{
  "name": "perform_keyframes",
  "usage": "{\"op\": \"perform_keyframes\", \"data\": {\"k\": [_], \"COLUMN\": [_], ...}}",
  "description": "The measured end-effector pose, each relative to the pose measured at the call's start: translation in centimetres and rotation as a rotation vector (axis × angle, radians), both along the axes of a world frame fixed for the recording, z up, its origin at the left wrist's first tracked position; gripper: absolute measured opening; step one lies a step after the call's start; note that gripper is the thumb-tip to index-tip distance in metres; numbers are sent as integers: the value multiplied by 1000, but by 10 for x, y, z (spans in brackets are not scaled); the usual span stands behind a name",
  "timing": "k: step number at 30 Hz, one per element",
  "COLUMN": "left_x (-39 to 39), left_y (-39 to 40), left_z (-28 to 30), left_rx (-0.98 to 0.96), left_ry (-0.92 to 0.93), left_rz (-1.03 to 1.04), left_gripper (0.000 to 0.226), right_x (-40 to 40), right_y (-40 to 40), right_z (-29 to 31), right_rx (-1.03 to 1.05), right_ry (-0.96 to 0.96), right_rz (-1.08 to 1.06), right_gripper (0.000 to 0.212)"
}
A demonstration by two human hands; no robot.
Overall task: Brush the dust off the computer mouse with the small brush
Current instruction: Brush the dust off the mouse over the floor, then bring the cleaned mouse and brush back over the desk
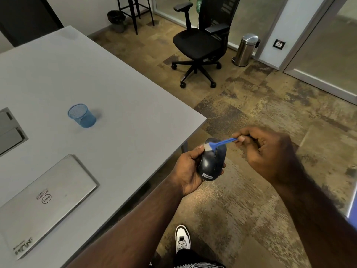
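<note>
My left hand point(186, 171) grips a dark blue-black computer mouse point(211, 161) from its left side, holding it in the air just past the table's right edge. A white label sits on the mouse's near end. My right hand point(266, 151) pinches the handle of a small blue brush point(222, 143) between thumb and fingers. The brush's white bristles rest on the upper left part of the mouse, close to my left thumb tip.
A grey table point(125, 113) carries a closed silver laptop point(44, 202), a blue mesh cup point(82, 115) and a cable hatch point(9, 128). On the carpet beyond stand a black office chair point(202, 41), a steel pedal bin point(246, 49) and a stool. My white shoe point(182, 238) is below.
</note>
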State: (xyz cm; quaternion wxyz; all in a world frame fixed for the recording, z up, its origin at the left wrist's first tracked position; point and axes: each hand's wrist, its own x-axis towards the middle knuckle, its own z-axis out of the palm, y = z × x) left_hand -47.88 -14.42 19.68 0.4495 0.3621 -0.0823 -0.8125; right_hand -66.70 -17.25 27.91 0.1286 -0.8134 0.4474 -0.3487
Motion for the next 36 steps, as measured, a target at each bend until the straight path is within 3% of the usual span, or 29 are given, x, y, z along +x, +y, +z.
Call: {"op": "perform_keyframes", "data": {"k": [3,8,11,14,18,22,27,31,36], "left_x": [2,10,16,29,53,79,111,141,183], "left_y": [1,0,3,6,10,18,36,49,49], "left_z": [0,3,5,7,8,4,-6,-16,-26], "left_rx": [20,17,7,-38,-54,16,112,118,167], "left_ry": [10,25,33,65,25,-4,-173,-420,-489], "left_rz": [-9,30,66,145,262,417,599,643,716], "left_gripper": [46,47,53,59,68,50,31,31,31], "right_x": [-3,-9,-18,-19,8,65,145,206,264], "right_y": [-4,-4,-16,-31,-35,-22,-4,7,5], "right_z": [1,-3,-14,-31,-52,-63,-74,-82,-93], "right_rx": [-10,54,90,326,698,954,1126,1178,1143], "right_ry": [-40,-9,-35,-286,-571,-743,-737,-692,-577], "right_rz": [-130,-75,-274,-383,-360,-219,-84,-26,-14], "right_gripper": [20,21,20,25,26,16,15,14,18]}}
